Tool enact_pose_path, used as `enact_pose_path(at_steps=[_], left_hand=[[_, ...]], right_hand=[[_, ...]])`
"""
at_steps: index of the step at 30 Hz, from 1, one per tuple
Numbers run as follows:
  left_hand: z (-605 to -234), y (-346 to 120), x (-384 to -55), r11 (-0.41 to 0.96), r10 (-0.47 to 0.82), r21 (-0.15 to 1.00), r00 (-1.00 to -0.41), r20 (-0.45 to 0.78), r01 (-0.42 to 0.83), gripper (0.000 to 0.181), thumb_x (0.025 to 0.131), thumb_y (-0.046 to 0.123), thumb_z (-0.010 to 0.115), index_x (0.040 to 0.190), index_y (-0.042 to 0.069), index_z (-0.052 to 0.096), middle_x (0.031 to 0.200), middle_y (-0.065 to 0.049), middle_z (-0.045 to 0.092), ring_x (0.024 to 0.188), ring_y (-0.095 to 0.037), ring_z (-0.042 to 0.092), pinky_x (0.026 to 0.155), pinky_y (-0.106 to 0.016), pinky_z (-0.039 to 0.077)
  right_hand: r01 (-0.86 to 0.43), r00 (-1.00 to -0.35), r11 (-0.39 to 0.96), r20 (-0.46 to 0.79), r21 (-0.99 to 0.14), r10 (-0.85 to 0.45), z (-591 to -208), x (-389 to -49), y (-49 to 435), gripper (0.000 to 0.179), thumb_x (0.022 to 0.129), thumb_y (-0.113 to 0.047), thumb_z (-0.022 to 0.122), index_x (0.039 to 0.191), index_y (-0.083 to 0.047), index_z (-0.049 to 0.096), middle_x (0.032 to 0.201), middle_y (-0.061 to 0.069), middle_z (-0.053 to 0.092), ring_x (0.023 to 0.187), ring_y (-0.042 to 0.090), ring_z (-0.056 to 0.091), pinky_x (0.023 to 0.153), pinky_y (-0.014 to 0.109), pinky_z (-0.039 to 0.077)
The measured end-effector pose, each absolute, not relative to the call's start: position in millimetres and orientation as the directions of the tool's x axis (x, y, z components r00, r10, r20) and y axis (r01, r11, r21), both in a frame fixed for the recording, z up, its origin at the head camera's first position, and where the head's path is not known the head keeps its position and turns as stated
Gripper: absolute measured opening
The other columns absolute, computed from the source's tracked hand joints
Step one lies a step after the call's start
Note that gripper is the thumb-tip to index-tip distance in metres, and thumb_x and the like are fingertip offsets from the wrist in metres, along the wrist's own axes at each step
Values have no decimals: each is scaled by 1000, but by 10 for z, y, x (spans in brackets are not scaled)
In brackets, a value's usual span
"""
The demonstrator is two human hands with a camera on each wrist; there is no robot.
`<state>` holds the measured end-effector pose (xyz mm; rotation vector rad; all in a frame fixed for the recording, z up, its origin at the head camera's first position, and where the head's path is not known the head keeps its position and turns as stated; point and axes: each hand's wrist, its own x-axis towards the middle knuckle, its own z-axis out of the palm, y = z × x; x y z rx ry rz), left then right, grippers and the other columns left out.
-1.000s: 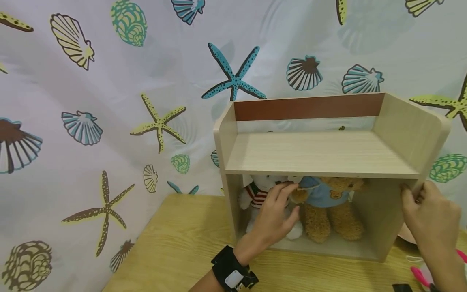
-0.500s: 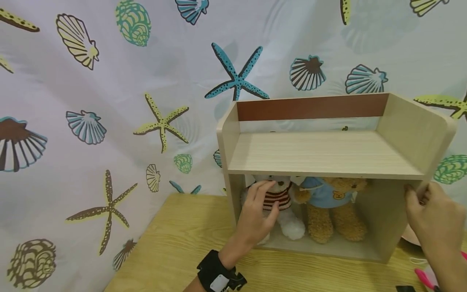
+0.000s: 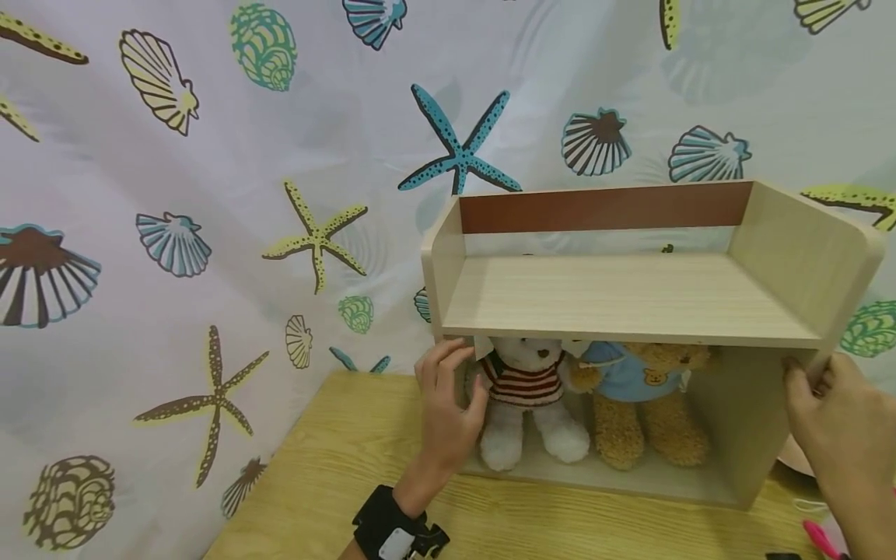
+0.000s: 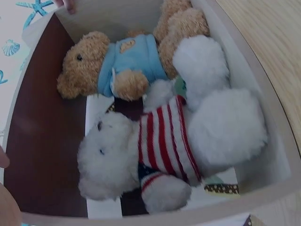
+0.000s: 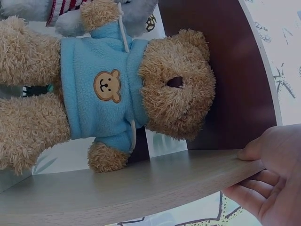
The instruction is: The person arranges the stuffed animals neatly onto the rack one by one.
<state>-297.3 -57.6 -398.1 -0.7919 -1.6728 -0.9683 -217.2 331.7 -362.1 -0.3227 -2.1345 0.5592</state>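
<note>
A pale wooden shelf unit (image 3: pixel 630 295) stands on the table. In its lower compartment, a white plush toy in a red-striped sweater (image 3: pixel 526 387) sits beside a brown teddy bear in a blue top (image 3: pixel 621 375). The upper board hides part of their heads in the head view. My left hand (image 3: pixel 446 408) is at the front of the left side panel, fingers bent and thumb apart from them. Whether it touches the panel is unclear. My right hand (image 3: pixel 843 416) grips the right panel's front edge, thumb inside and fingers outside, as the right wrist view shows (image 5: pixel 282 169).
The shelf stands on a wood-grain table (image 3: pixel 350 459). Behind hangs a white cloth (image 3: pixel 378 311) printed with shells and starfish. A pink item (image 3: pixel 820 537) and a small black object (image 3: pixel 782 555) lie at the lower right. A round pale thing (image 3: pixel 794 457) is partly behind my right hand.
My left hand has moved left, away from the front of the white plush toy to the left panel, uncovering its sweater and legs. My right hand keeps its grip. The view has shifted slightly.
</note>
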Motion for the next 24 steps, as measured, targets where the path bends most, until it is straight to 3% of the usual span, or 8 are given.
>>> enact_pose_path(at_steps=[5, 8, 11, 16, 24], left_hand=[[-3980, -662, -3040, 523, -28, 190, -206, 978, 831, 52, 81, -8, 66, 131, -4, 53, 139, -21, 46, 125, -38, 40, 102, -43, 34], [-3971, -704, -3082, 519, -61, 219, -220, 974, 826, 68, 80, -11, 67, 143, -7, 42, 146, -22, 40, 133, -40, 35, 110, -42, 29], [-3991, -726, -3117, 469, -70, 322, -328, 942, 822, 76, 85, -9, 65, 152, -5, 30, 155, -20, 32, 141, -38, 29, 115, -43, 24], [-4040, -692, -3162, 383, -57, 501, -521, 851, 776, 77, 91, -4, 60, 158, 2, 22, 158, -16, 31, 141, -32, 34, 108, -50, 36], [-4118, -632, -3241, 284, -99, 632, -633, 767, 721, 64, 95, -4, 55, 155, 7, 35, 142, -18, 53, 122, -33, 56, 89, -56, 50]], right_hand=[[1, -569, 878, 722, -478, 394, -3635, -2184, 3355, 28, 93, -14, 59, 75, 6, 53, 81, 34, 65, 51, 48, 56, 42, 36, 32], [-26, -540, 886, 753, -462, 377, -3643, -2201, 3370, 29, 92, -13, 60, 72, 5, 52, 76, 34, 64, 52, 51, 55, 43, 44, 32], [-56, -513, 896, 782, -440, 353, -3655, -2209, 3379, 28, 90, -11, 61, 71, 6, 51, 73, 34, 63, 51, 53, 54, 46, 52, 33], [-64, -494, 899, 796, -433, 348, -3663, -2204, 3392, 27, 89, -11, 62, 73, 8, 52, 73, 36, 62, 54, 56, 54, 48, 57, 33], [-59, -522, 903, 784, -426, 336, -3639, -2193, 3360, 24, 90, -6, 63, 74, 8, 52, 78, 37, 63, 64, 58, 59, 59, 64, 38]])
